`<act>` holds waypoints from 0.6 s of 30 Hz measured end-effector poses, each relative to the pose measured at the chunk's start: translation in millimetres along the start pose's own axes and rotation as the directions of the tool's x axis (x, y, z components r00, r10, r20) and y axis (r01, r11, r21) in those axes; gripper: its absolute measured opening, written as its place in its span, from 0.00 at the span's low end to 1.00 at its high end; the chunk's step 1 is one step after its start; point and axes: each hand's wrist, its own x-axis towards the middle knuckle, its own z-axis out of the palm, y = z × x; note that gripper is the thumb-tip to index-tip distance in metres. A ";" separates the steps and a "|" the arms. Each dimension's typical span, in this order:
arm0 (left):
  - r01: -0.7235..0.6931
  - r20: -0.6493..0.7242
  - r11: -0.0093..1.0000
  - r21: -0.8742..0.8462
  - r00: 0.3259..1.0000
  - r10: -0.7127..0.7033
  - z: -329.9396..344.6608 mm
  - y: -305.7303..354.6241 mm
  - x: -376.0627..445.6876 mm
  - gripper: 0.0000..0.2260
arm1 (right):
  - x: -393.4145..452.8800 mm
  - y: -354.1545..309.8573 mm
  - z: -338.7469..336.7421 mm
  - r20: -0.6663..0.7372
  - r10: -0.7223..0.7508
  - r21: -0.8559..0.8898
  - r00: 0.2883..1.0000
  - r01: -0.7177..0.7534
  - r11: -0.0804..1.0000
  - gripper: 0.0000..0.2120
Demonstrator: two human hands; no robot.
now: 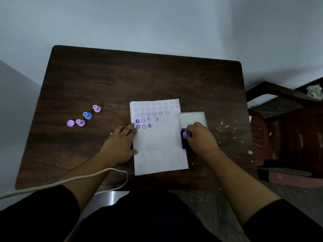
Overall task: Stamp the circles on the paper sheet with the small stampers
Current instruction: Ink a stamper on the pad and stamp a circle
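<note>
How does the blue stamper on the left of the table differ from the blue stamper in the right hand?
The blue stamper on the table stands free among the pink stampers, and nothing touches it; the blue stamper in the right hand is gripped by the right hand. The first rests on bare wood at the left; the second is over the dark blue ink pad, beside the paper sheet. Both are small and blue.

the scene is dimly lit, with a cool bluish cast. the paper sheet (160, 145) is rendered as the brightest area. soft shadows are cast on the dark counter (122, 81). straight edges are bowed by wide-angle distortion. fine detail is softened by noise, and the lower corners are lost in darkness.
</note>
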 end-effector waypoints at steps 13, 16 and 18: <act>-0.008 0.017 1.000 0.008 1.000 0.007 -3.2 1.6 -0.9 0.42 | 12.7 -10.3 -2.2 0.204 -0.068 -0.269 0.977 0.122 0.955 0.15; -0.012 0.016 1.000 0.019 1.000 0.012 -3.0 1.0 -0.8 0.42 | 12.3 -8.5 -0.3 0.210 -0.059 -0.246 0.976 0.111 0.963 0.12; -0.016 0.015 0.999 0.029 1.000 0.016 -3.7 1.3 -0.4 0.42 | 13.1 -6.4 1.1 0.210 -0.055 -0.239 0.976 0.106 0.965 0.12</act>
